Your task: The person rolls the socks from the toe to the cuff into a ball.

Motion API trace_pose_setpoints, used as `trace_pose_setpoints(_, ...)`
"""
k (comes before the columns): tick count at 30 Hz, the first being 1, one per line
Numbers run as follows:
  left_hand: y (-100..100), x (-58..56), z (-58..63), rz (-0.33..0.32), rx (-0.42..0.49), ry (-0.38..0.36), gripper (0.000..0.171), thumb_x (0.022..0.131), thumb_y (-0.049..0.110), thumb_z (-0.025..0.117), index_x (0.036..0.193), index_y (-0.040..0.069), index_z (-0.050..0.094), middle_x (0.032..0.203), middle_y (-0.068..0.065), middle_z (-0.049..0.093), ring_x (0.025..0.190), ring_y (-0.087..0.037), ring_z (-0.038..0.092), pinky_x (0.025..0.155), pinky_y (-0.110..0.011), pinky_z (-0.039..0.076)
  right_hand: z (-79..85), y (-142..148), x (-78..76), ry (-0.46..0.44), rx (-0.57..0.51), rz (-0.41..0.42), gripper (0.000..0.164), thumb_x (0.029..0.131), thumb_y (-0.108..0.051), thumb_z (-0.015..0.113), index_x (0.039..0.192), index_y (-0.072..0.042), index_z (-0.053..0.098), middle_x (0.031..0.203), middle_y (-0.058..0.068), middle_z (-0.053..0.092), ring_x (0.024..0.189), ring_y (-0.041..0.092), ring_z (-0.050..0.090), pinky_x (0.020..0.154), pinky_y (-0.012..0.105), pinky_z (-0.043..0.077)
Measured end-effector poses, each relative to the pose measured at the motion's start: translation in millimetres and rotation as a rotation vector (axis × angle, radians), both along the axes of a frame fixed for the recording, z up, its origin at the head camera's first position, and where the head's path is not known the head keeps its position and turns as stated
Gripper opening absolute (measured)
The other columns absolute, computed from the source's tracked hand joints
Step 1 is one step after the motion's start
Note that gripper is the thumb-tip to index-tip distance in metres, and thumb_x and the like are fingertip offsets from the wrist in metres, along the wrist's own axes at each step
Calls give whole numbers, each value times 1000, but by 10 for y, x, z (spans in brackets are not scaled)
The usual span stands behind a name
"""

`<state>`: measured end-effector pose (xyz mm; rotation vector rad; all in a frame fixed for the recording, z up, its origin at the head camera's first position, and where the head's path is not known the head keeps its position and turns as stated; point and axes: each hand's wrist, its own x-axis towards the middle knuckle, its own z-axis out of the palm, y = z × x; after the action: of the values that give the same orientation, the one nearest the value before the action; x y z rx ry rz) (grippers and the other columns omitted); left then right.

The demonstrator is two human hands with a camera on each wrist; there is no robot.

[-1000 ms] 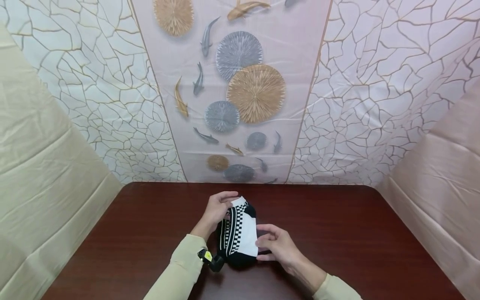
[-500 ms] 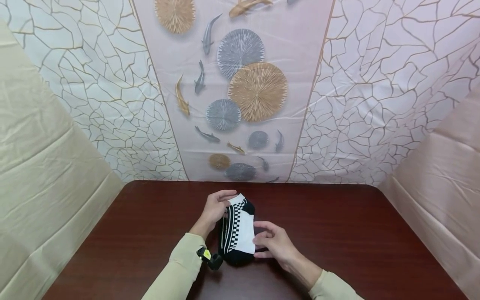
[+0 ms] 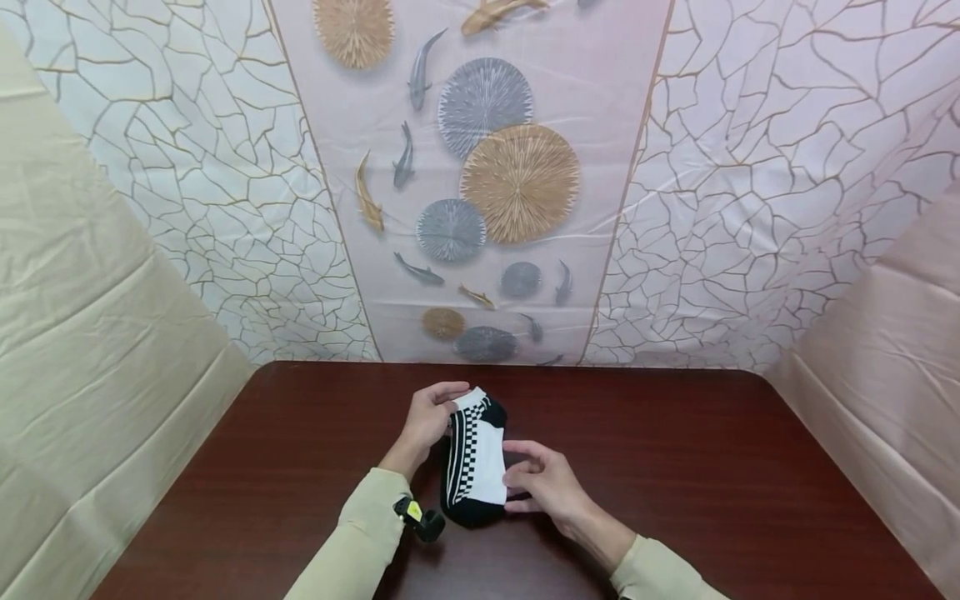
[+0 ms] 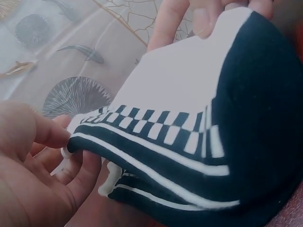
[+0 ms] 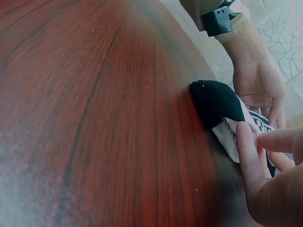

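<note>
A black-and-white ankle sock (image 3: 486, 458) with checks and stripes is held up at the middle of the table, its white cuff at the far end and black toe near me. My left hand (image 3: 427, 417) pinches it by the cuff with thumb and fingers. On the other side my right hand (image 3: 553, 485) pinches the white sole edge near the toe. In the left wrist view the checked side of the sock (image 4: 156, 123) faces the camera, and a second striped layer (image 4: 142, 194) hangs beneath it. The right wrist view shows the black toe (image 5: 215, 101) close over the tabletop.
The dark red-brown wooden table (image 3: 675, 467) spreads out around the hands. Behind it hangs a patterned cloth (image 3: 517, 183) with fish and round leaves, and beige cloth walls (image 3: 97, 350) flank both sides. A black wrist camera (image 3: 429, 525) sits on the left sleeve.
Both hands have shifted slightly left with the sock between them. Less of the dark layer shows along the sock's left edge. Both holds look the same.
</note>
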<state>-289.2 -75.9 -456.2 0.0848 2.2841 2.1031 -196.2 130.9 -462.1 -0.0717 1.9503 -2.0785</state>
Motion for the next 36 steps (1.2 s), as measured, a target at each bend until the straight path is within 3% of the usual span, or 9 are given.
trace_pose_setpoints(18, -47, 21, -6, 64, -54, -32, 35, 97, -6, 50, 124, 5, 69, 117, -12, 70, 89, -21, 66, 62, -30, 54, -55, -101, -45, -1, 1, 2, 48, 90, 8, 63, 137, 5, 53, 90, 16, 65, 76, 22, 67, 67, 43, 60)
trace_pose_setpoints(36, -87, -14, -127, 107, -159, -25, 31, 95, -8, 54, 118, 3, 71, 111, -12, 68, 79, -19, 63, 52, -28, 50, -109, -133, -37, -12, 19, -16, 47, 87, 11, 63, 132, 11, 51, 90, 20, 64, 72, 21, 66, 66, 43, 60)
